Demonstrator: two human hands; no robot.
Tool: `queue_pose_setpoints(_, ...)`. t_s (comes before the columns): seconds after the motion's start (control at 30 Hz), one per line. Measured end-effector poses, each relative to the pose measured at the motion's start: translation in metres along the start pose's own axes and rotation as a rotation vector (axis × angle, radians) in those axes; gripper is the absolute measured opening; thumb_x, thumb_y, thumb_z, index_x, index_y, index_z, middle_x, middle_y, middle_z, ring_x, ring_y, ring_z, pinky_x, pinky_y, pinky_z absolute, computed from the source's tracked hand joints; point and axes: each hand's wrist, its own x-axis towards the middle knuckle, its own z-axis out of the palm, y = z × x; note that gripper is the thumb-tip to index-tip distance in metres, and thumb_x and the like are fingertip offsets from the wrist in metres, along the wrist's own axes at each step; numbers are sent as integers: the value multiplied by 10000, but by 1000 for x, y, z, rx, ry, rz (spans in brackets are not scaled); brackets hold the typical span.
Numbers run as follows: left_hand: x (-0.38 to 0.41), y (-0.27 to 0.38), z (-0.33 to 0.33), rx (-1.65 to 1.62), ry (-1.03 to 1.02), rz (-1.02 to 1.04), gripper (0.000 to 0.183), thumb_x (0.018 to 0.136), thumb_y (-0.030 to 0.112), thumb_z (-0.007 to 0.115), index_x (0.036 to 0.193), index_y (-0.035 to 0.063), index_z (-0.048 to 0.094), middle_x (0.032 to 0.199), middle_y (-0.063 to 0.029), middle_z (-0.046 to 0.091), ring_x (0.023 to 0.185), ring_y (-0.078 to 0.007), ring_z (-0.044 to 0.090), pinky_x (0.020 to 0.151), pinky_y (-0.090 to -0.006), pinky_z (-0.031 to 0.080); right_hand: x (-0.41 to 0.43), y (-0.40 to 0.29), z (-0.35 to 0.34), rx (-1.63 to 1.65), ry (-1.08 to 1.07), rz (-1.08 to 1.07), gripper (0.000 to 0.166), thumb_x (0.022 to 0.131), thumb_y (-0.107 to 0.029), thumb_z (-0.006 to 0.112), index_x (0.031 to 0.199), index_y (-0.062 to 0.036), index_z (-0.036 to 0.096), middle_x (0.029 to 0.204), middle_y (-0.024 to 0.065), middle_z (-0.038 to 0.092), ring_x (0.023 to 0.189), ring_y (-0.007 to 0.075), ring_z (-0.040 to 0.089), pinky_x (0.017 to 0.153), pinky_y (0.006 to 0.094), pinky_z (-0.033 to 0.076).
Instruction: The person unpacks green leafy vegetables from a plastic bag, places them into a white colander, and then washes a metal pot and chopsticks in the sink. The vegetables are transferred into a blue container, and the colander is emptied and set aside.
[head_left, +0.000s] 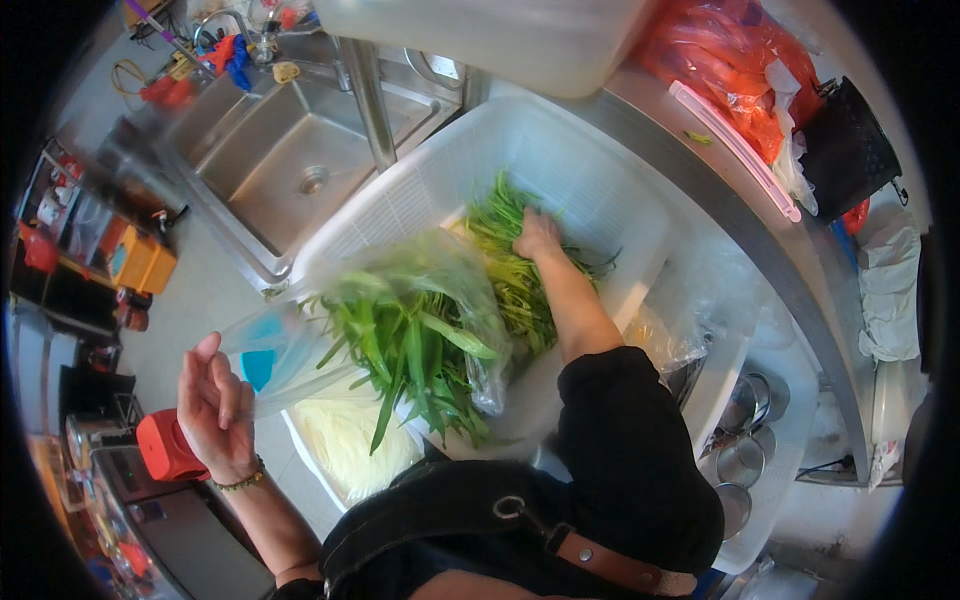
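My left hand (215, 401) holds the mouth of a clear plastic bag (281, 360) between thumb and fingers, pulled out to the left. Long-leaved green vegetables (420, 345) lie within the bag and hang past its opening. My right hand (538, 234) grips a bunch of thin-stemmed leafy greens (517, 277) in a large white plastic basket (600, 150); its fingertips are partly hidden among the stems. The bag rests in the basket's near left part, beside those loose greens.
A steel sink (262, 165) is at upper left. Pale thin noodle-like strands fill a white tray (304, 442) below the bag. A red plastic stool (161, 446) stands left of my left hand. At right, a steel counter (795, 247) curves past metal strainers (742, 457). A translucent bin (525, 37) overhangs the basket.
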Motion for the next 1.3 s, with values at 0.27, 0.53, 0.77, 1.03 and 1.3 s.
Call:
queue_pose_setpoints(0.27,20,2,-5,-27,-20,1,377,964,216,300,1123,-71,486,705,-33,489,363,-47,273,358,-176,223,-45,-23,-47,-92,-149,-345,661,756,-84,598,1342,-31,295,1260,185,448,1100,295,493,902,367,436)
queue_pose_setpoints(0.53,26,-4,-4,-81,-106,-21,375,963,216,302,1133,-67,479,722,-38,502,365,-45,278,368,-179,228,-95,-34,23,-603,-234,-343,1119,627,-246,771,1406,-102,-20,1404,266,149,1231,445,282,962,489,350)
queue_pose_setpoints(0.77,14,-7,0,-60,-102,-38,371,961,219,308,1138,-61,475,699,-30,483,370,-43,285,376,-183,236,-67,-14,17,-291,-143,-228,1092,620,-185,760,1402,-116,1,1378,269,198,1157,393,408,933,427,398)
queue_pose_setpoints(1.03,7,-11,9,-11,-105,-69,362,961,214,309,1142,-50,478,674,-11,456,365,-35,279,373,-176,237,-38,18,-48,190,-216,-106,521,645,-114,688,1118,23,518,1067,207,556,987,265,549,863,384,450)
queue_pose_setpoints(1.3,26,-19,62,408,-187,-48,387,937,260,348,1122,-29,526,737,-57,593,412,-48,282,431,-161,280,-85,69,-92,1165,-407,-313,377,616,-90,681,969,21,614,948,116,618,867,192,586,781,319,471)
